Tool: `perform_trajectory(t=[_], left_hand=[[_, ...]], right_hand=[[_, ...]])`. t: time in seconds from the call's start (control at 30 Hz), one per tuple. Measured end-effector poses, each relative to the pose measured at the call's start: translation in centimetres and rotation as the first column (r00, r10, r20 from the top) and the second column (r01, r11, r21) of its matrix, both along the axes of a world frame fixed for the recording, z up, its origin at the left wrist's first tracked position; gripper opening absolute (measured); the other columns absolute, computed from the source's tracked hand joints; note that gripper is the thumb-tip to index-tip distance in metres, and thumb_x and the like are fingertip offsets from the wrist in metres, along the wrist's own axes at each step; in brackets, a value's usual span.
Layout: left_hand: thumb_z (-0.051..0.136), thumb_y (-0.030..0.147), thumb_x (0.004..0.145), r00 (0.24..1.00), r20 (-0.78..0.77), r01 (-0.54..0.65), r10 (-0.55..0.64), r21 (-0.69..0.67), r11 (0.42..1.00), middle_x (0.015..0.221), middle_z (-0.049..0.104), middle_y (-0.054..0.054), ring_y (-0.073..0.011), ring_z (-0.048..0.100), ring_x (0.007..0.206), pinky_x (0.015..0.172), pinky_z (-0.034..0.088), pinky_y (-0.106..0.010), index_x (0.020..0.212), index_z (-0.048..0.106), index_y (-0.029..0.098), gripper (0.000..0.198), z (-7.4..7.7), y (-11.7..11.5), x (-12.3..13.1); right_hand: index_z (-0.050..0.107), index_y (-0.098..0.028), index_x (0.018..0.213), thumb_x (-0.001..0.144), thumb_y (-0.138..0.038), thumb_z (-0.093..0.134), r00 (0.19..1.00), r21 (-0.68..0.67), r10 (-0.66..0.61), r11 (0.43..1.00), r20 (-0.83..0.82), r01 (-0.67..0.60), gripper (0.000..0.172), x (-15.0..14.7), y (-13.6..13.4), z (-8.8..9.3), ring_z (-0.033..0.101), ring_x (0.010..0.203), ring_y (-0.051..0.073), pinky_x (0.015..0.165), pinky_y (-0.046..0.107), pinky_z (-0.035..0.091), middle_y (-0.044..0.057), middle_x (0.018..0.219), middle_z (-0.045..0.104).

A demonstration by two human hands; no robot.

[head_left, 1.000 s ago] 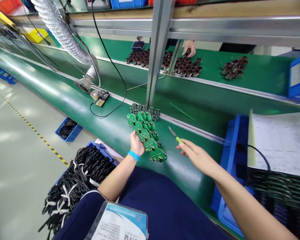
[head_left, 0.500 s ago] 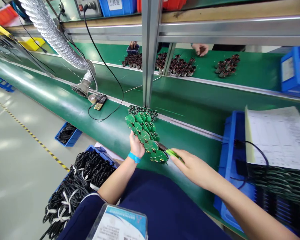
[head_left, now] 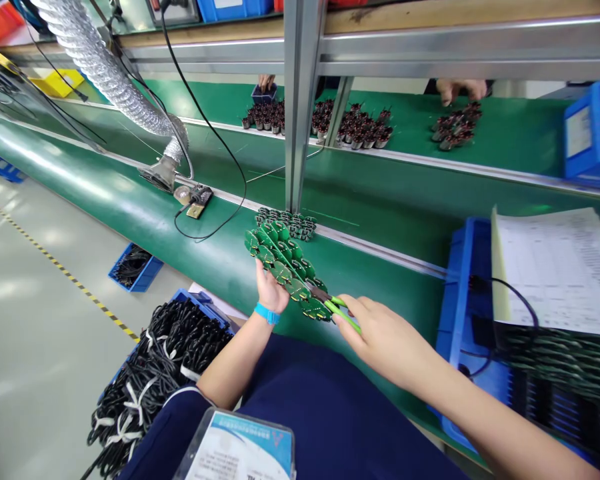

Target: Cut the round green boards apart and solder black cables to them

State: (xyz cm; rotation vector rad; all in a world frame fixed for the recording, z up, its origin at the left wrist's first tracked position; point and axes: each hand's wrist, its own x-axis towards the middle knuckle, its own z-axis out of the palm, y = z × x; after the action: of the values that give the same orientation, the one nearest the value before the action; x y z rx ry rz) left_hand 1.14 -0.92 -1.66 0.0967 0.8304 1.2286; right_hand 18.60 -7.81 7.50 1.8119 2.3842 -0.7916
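My left hand (head_left: 270, 288) grips a green panel of round circuit boards (head_left: 283, 263) by its near left edge and holds it above the green bench. My right hand (head_left: 380, 333) is closed on green-handled cutters (head_left: 336, 308). The cutters' metal tip touches the panel's near right end. A cluster of small dark round parts (head_left: 293, 223) lies on the bench just beyond the panel.
A blue bin of black cables (head_left: 165, 353) stands at my left knee. A blue tray (head_left: 460, 300) with a paper sheet (head_left: 550, 267) is on the right. A flexible exhaust hose (head_left: 115, 87) and soldering stand (head_left: 193, 197) sit left. Another person's hands (head_left: 460, 90) work among dark parts across the conveyor.
My right hand brought the cutters from the open bench leftward to the panel's near end. The left hand raised and tilted the panel slightly. The person opposite moved a hand rightward.
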Motion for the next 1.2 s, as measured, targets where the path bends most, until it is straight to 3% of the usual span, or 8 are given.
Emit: perform_trajectory(t=[0.23, 0.5, 0.63, 0.77, 1.0, 1.2], left_hand=[[0.033, 0.066, 0.081, 0.990, -0.126, -0.069, 0.058, -0.084, 0.994, 0.096, 0.068, -0.006, -0.0248, 0.060, 0.101, 0.090, 0.046, -0.039, 0.102, 0.063, 0.022, 0.056, -0.2, 0.1, 0.0], [0.031, 0.064, 0.084, 0.999, -0.022, -0.032, 0.030, -0.101, 0.994, 0.081, 0.068, -0.006, -0.0218, 0.064, 0.081, 0.085, 0.048, -0.037, 0.091, 0.066, 0.018, 0.058, 0.1, 0.1, 0.1], [0.031, 0.061, 0.086, 0.999, 0.022, -0.033, 0.036, -0.121, 0.992, 0.068, 0.065, -0.004, -0.0191, 0.063, 0.069, 0.082, 0.049, -0.036, 0.087, 0.066, 0.018, 0.055, 0.1, 0.0, 0.2], [0.030, 0.062, 0.086, 0.998, 0.057, 0.029, -0.023, -0.103, 0.994, 0.063, 0.064, -0.004, -0.0168, 0.061, 0.060, 0.078, 0.051, -0.036, 0.079, 0.065, 0.016, 0.058, -0.1, -0.2, 0.3], [0.032, 0.062, 0.085, 0.987, 0.084, 0.147, -0.135, -0.159, 0.976, 0.076, 0.068, -0.008, -0.0236, 0.065, 0.080, 0.085, 0.048, -0.040, 0.093, 0.066, 0.015, 0.058, -1.5, -0.5, 0.6], [0.027, 0.061, 0.086, 0.965, 0.147, 0.242, -0.217, -0.186, 0.952, 0.077, 0.068, -0.010, -0.0261, 0.064, 0.087, 0.082, 0.050, -0.041, 0.081, 0.064, 0.016, 0.058, -3.4, -0.7, 1.3]], right_hand=[[0.056, -0.016, 0.106, 0.091, -0.038, 0.030, 0.999, 0.094, 0.034, 0.995, 0.007, -0.035, 0.038, -0.5, -0.6, -0.2, 0.059, 0.072, 0.023, 0.066, 0.035, 0.042, 0.010, 0.084, 0.062], [0.057, -0.017, 0.102, 0.091, -0.037, 0.029, 0.999, 0.063, 0.024, 0.998, -0.023, -0.023, 0.036, -1.3, -1.2, -0.6, 0.059, 0.067, 0.021, 0.062, 0.032, 0.040, 0.008, 0.078, 0.061], [0.056, -0.016, 0.104, 0.092, -0.038, 0.028, 0.998, -0.017, 0.035, 0.999, -0.049, -0.036, 0.037, -1.2, -1.2, -0.8, 0.060, 0.070, 0.021, 0.063, 0.031, 0.041, 0.009, 0.081, 0.062], [0.057, -0.018, 0.102, 0.092, -0.039, 0.027, 0.981, -0.144, -0.002, 0.989, -0.196, -0.027, 0.038, -0.7, -0.7, -0.8, 0.061, 0.075, 0.022, 0.066, 0.031, 0.043, 0.009, 0.084, 0.065], [0.057, -0.022, 0.086, 0.090, -0.052, 0.026, 0.921, -0.363, -0.133, 0.932, -0.366, -0.009, 0.043, 0.4, 0.1, -1.7, 0.059, 0.067, 0.020, 0.062, 0.031, 0.042, 0.005, 0.072, 0.064], [0.046, -0.021, 0.066, 0.087, -0.058, 0.025, 0.883, -0.498, -0.204, 0.866, -0.422, -0.038, 0.047, 0.3, 0.4, -3.1, 0.046, 0.053, 0.013, 0.054, 0.028, 0.038, 0.000, 0.058, 0.051]])
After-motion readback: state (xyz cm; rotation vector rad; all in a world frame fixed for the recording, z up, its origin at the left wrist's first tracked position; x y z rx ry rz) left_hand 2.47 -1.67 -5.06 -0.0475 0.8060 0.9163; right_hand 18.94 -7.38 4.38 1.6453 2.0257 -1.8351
